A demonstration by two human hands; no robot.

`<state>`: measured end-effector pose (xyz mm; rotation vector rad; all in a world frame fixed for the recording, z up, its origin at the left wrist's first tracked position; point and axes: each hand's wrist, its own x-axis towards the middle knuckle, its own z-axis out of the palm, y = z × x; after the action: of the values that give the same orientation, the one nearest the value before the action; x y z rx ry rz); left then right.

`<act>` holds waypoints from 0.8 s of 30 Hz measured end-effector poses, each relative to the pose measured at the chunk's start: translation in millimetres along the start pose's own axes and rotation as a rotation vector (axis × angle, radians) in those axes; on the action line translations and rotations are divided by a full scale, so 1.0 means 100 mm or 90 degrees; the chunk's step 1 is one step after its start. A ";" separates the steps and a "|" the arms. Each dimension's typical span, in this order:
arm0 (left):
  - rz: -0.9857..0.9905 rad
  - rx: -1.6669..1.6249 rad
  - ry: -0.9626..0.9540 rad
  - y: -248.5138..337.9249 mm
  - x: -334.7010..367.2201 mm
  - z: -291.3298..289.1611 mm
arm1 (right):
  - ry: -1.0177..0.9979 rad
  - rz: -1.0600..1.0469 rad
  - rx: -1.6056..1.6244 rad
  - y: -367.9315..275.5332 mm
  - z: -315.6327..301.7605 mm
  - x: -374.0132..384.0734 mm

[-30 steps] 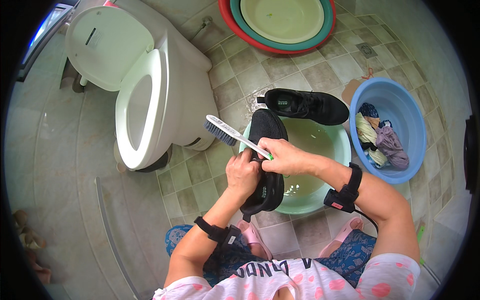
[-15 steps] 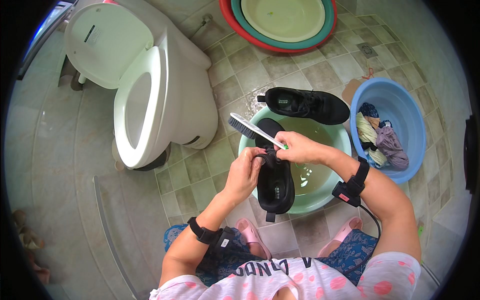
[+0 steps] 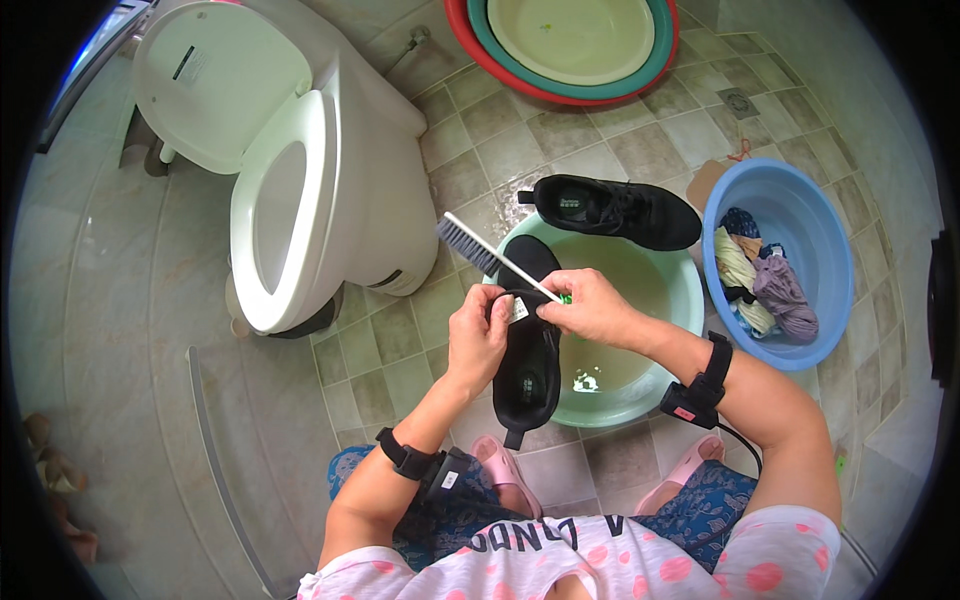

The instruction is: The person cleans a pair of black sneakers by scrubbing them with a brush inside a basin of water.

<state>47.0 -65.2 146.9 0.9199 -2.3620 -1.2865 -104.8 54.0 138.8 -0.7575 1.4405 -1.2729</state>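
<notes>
My left hand (image 3: 478, 335) is closed on the tongue of a black sneaker (image 3: 530, 375), pulling it up so that a small white label on its inner side shows. The sneaker lies with its opening up and its heel toward me, over the left side of a pale green basin (image 3: 688, 300) of cloudy water. My right hand (image 3: 595, 308) grips the handle of a white scrub brush (image 3: 520, 272) with grey bristles. Its fingertips are close to the tongue, while the brush head points up and left, beyond the shoe. Another black sneaker (image 3: 645, 215) rests across the basin's far rim.
A blue basin (image 3: 835, 260) with several crumpled clothes (image 3: 785, 295) stands on the right. Nested red, teal and cream basins (image 3: 660, 50) sit at the back. The toilet (image 3: 375, 200) stands at the left with its lid raised. A floor drain (image 3: 738, 102) lies at the back right.
My left hand has lifted the tongue, bringing its white label into view. The held sneaker's heel has shifted left. The brush has moved slightly left and tipped more steeply.
</notes>
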 end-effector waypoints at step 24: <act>-0.453 -0.793 -0.234 -0.23 -0.23 0.09 | -0.059 0.073 0.441 0.03 0.06 0.02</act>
<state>68.8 -53.1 124.3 1.0722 -0.8543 -2.8067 -98.9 51.1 136.5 -0.2557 0.8564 -1.4951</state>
